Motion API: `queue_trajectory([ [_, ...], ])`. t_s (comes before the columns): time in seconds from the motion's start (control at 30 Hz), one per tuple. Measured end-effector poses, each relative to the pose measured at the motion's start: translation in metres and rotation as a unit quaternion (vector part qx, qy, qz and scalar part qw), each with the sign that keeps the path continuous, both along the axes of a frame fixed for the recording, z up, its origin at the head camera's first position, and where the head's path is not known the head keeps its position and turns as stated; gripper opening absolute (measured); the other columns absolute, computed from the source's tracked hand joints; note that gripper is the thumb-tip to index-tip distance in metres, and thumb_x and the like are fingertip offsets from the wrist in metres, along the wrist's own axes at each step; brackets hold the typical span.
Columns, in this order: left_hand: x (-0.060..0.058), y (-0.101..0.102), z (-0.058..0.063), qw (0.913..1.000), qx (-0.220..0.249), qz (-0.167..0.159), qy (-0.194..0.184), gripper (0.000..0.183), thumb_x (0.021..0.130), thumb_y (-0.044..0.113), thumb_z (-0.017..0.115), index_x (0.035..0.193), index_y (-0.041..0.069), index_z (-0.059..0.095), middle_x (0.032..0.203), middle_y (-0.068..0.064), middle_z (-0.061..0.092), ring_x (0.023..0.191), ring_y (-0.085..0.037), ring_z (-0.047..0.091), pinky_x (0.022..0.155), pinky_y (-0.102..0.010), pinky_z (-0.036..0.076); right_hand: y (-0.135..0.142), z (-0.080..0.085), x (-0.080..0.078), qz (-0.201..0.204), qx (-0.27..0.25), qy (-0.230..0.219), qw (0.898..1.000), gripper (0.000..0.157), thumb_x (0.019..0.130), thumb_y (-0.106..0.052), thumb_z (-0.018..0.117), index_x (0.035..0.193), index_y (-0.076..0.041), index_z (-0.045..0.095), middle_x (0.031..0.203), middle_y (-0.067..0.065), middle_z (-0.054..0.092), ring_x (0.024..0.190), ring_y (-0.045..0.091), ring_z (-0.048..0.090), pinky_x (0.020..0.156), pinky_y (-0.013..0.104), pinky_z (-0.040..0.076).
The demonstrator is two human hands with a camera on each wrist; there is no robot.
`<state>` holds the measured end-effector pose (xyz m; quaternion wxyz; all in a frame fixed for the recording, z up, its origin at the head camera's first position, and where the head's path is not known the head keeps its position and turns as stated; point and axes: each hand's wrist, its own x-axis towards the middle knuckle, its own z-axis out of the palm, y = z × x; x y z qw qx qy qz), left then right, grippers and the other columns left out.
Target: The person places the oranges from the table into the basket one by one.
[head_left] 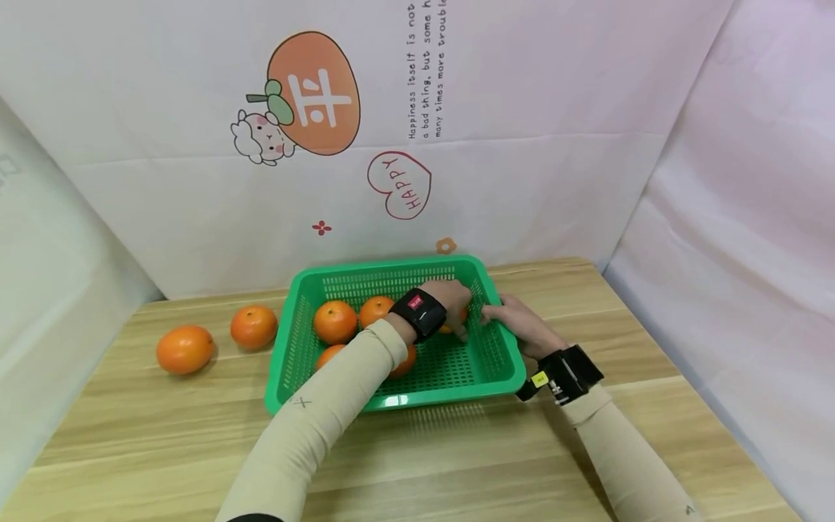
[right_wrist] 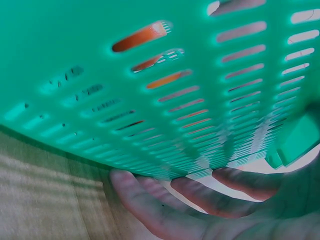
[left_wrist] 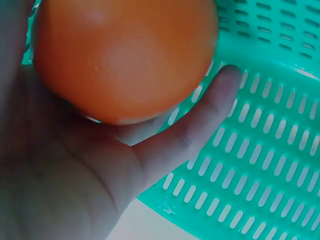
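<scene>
My left hand (head_left: 450, 301) reaches down inside the right part of a green plastic basket (head_left: 282, 362). It holds an orange (left_wrist: 130, 55), with the thumb along the fruit's near side in the left wrist view; in the head view the hand mostly covers this fruit. At the basket's right side, my right hand (head_left: 522, 326) grips the rim, thumb over the edge and fingers (right_wrist: 150, 205) against the slotted outer wall. Several other oranges lie in the basket's left and middle, among them one orange (head_left: 335, 322) at the left. The left forearm partly hides the front ones.
Two oranges, one orange (head_left: 185, 349) farther left and another orange (head_left: 254, 326) close to the basket, lie on the wooden table (head_left: 457, 464). A white printed cloth (head_left: 522, 145) hangs behind the table, with more white cloth at both sides.
</scene>
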<state>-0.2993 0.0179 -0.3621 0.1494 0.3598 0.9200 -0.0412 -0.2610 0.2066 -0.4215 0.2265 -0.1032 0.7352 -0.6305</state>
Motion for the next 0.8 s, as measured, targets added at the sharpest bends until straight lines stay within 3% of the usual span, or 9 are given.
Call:
queue_trajectory([
  [0.17,-0.002,-0.003,0.000,0.9996,0.003,0.011,-0.025,0.043,0.089,0.051,0.080,0.106,0.014,0.067,0.095,0.004,0.065,0.082,-0.012,0.056,0.075,-0.027,0.051,0.000,-0.001,0.001,0.006,-0.008,-0.003,1.000,0.057,0.097,-0.009,0.047,0.150,0.007,0.035,0.143,0.039,0.049,0.122,0.045,0.066,0.095,0.053,0.061],
  [0.27,-0.003,-0.005,0.000,0.9990,0.004,0.016,-0.041,0.049,0.092,0.053,0.076,0.118,0.013,0.066,0.106,0.001,0.069,0.090,-0.014,0.062,0.079,-0.029,0.053,0.001,0.000,0.001,0.007,-0.008,-0.007,1.000,0.063,0.096,-0.009,0.047,0.156,0.005,0.032,0.144,0.038,0.049,0.120,0.044,0.067,0.095,0.053,0.062],
  [0.37,-0.003,-0.008,0.000,0.9987,0.005,0.019,-0.046,0.075,0.096,0.055,0.070,0.151,0.009,0.050,0.147,-0.010,0.061,0.128,-0.024,0.063,0.106,-0.037,0.054,0.001,0.000,0.001,0.006,-0.008,-0.007,1.000,0.067,0.097,-0.010,0.047,0.160,0.004,0.029,0.142,0.037,0.050,0.118,0.043,0.069,0.094,0.052,0.062],
  [0.43,-0.002,-0.011,0.000,0.9984,0.009,0.023,-0.050,0.090,0.098,0.056,0.066,0.164,0.007,0.032,0.166,-0.018,0.042,0.149,-0.033,0.048,0.121,-0.045,0.044,0.002,0.000,0.002,0.004,-0.006,-0.006,1.000,0.066,0.098,-0.010,0.047,0.160,0.003,0.028,0.137,0.033,0.054,0.116,0.042,0.070,0.093,0.051,0.063],
  [0.5,-0.002,-0.013,-0.002,0.9979,0.013,0.030,-0.056,0.097,0.100,0.059,0.062,0.169,0.008,0.017,0.174,-0.021,0.022,0.159,-0.038,0.031,0.129,-0.050,0.033,0.001,0.001,0.002,-0.002,-0.003,-0.008,1.000,0.063,0.098,-0.011,0.047,0.158,0.002,0.031,0.131,0.027,0.058,0.115,0.040,0.070,0.091,0.049,0.063],
  [0.67,0.006,-0.021,-0.003,0.9955,0.029,0.052,-0.074,0.095,0.103,0.060,0.055,0.170,0.009,0.010,0.175,-0.025,0.014,0.160,-0.041,0.027,0.129,-0.052,0.031,-0.002,0.001,0.002,-0.013,0.003,-0.016,1.000,0.059,0.095,-0.010,0.048,0.151,0.002,0.038,0.127,0.021,0.062,0.112,0.036,0.070,0.088,0.047,0.064],
  [0.8,0.017,-0.032,0.002,0.9941,0.042,0.068,-0.073,0.095,0.103,0.058,0.055,0.170,0.010,0.008,0.174,-0.028,0.015,0.155,-0.049,0.034,0.125,-0.057,0.037,-0.002,0.000,0.002,-0.013,0.007,-0.020,1.000,0.062,0.093,-0.010,0.049,0.153,0.003,0.037,0.134,0.030,0.059,0.112,0.035,0.070,0.090,0.048,0.063],
])
